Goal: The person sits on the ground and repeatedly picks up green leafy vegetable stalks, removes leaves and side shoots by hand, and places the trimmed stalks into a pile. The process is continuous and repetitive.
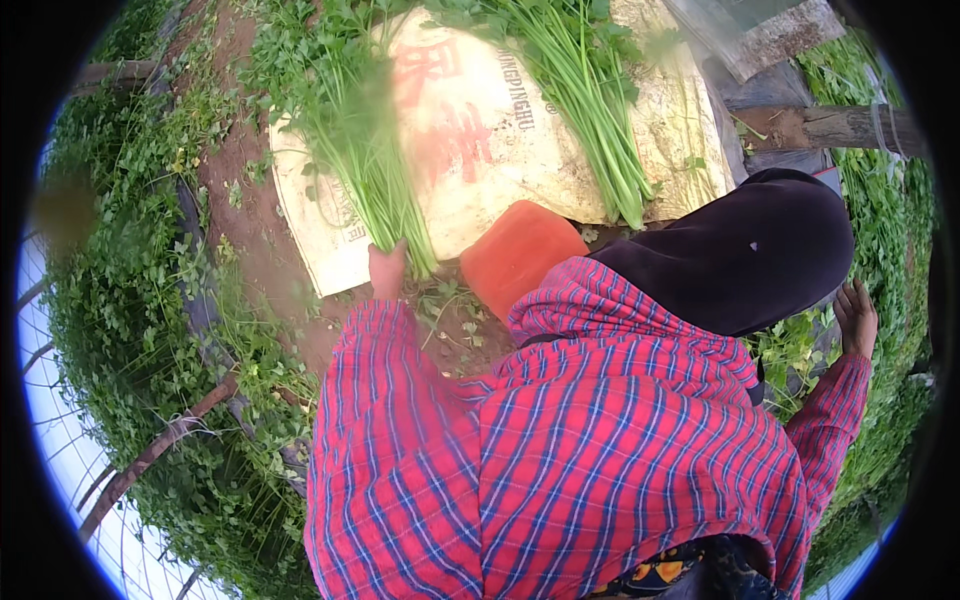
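Observation:
My left hand grips the stem end of a bunch of leafy green stalks, which lies blurred over the left part of a white woven sack spread on the soil. A second bunch of green stalks rests on the right part of the sack. My right hand is out to the far right, fingers apart, just above low green plants, and holds nothing. Both arms are in red plaid sleeves.
An orange plastic block sits by my dark-clothed knee at the sack's near edge. Bare brown soil runs along the left, with low green plants and a pipe beyond. Wooden planks lie at the upper right.

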Demonstrator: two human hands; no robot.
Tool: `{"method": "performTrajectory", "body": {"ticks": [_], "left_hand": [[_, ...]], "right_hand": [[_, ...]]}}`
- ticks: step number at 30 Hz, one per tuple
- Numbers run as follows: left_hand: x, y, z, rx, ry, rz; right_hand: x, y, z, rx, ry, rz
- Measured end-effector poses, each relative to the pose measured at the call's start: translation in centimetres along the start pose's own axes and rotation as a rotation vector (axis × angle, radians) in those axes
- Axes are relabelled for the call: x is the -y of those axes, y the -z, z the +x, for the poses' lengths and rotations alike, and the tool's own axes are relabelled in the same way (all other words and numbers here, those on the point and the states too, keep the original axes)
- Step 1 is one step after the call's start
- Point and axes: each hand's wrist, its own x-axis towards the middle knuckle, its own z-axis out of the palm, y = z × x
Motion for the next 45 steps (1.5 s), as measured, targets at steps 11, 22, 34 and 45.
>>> {"method": "performTrajectory", "body": {"ticks": [11, 22, 34, 45], "left_hand": [[-0.9, -1.1, 3.6, 0.407, 0.112, -0.167], [-30.9, -2.9, -0.7, -0.405, -0.670, 0.259], [-52.2, -22.3, -44.6, 1.171, -1.334, -0.461], [-43.1, -35.4, -48.8, 1.701, -0.325, 0.244]], "right_hand": [[-5.7, 0.9, -5.0, -0.073, 0.159, -0.245], [-20.9, 20.5, -8.5, -1.205, -0.037, -0.363], [-19.5, 27.1, -4.6, -1.043, -0.289, -0.241], [-13.6, 23.2, -5.7, -0.933, -0.155, -0.258]]}}
